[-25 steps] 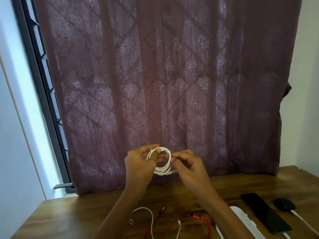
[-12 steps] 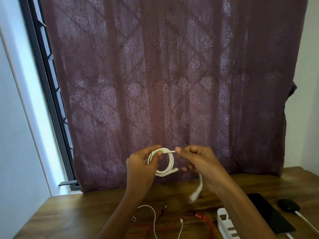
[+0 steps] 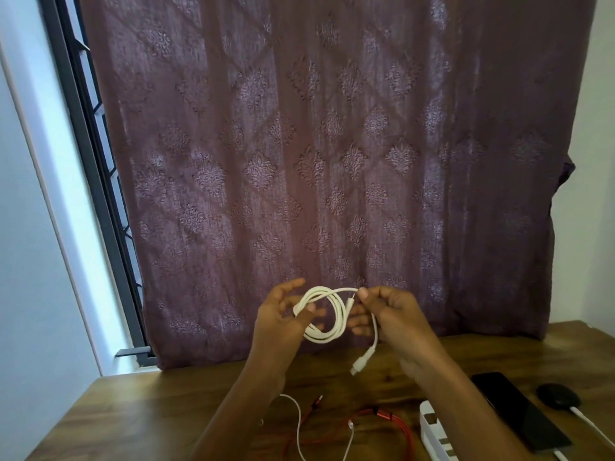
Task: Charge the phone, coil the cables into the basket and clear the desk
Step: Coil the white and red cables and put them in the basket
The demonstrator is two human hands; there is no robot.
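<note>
Both hands up over the wooden desk [image 3: 139, 404]: the left hand [image 3: 279, 322] holds the coiled white cable [image 3: 332, 314], the right hand [image 3: 394, 314] pinches its top strand, plug end dangling. Red cable [image 3: 396, 424], black phone [image 3: 519, 410] and white power strip [image 3: 436, 434] lie below.

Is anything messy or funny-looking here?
Yes. A red cable and a thin white cable lie loose and uncoiled on the desk under the arms. The thick white cable held by the left hand and right hand is looped, but its plug end dangles free.
</note>
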